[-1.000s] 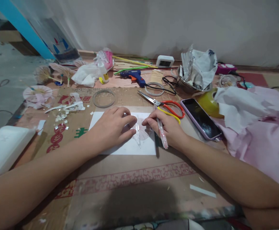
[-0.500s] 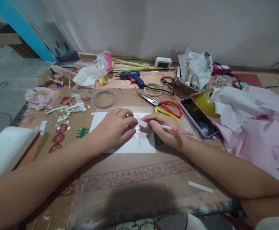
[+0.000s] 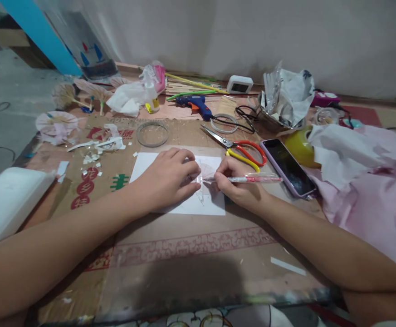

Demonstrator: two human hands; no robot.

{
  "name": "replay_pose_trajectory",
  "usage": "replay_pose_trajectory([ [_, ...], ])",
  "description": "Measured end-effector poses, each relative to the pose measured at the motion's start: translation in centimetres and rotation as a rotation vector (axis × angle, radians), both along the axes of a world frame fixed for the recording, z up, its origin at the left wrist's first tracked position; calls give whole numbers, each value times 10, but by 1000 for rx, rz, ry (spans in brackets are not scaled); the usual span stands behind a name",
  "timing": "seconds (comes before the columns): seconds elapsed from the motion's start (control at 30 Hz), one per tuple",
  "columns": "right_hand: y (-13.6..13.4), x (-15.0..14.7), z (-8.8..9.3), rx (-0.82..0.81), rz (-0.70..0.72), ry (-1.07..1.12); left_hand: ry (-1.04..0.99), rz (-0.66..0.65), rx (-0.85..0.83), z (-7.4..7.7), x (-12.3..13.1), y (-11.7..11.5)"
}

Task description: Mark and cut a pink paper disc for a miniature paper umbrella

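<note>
The pink paper piece (image 3: 207, 171) lies on the white sheet (image 3: 214, 206), about mid-bench (image 3: 184, 254) and a bit toward the far edge, between both hands. The left hand (image 3: 165, 179) lies palm down on the sheet. Its fingers (image 3: 187, 175) are slightly curled and loosely spread, gripping nothing, and the tips press the left side of the piece. The right hand (image 3: 238, 186) is just beside the piece on its right, with fingers closed around the pen (image 3: 255, 179).

The pen's long axis runs approx. parallel to the near bench edge. Its tip points left and touches, or nearly touches, the piece; the back end points toward the phone (image 3: 288, 167). So the piece is directly left of the right fingers, and both hands are about equally near.

The piece is pale, thin, half see-through and fan-shaped, w/ fine lines. The scissors (image 3: 243, 152) lie just behind the right hand.
</note>
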State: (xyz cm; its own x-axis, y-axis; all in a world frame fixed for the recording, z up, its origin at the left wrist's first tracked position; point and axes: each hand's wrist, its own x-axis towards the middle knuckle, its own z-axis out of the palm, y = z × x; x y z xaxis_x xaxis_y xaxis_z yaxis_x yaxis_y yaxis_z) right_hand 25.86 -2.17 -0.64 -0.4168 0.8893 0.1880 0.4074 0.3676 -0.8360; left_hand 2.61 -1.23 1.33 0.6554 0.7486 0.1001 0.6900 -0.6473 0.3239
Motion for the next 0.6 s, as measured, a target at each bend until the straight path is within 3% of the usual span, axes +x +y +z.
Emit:
replay_pose_trajectory([
  [0.33, -8, 1, 9, 63, -35, 14, -5, -1, -14, 0, -1, 2],
  [0.47, -4, 3, 2, -38, -11, 38, -5, -5, -6, -1, 0, 2],
  [0.6, -2, 4, -2, -1, -41, 33, -5, -7, 1, -2, -1, 2],
])
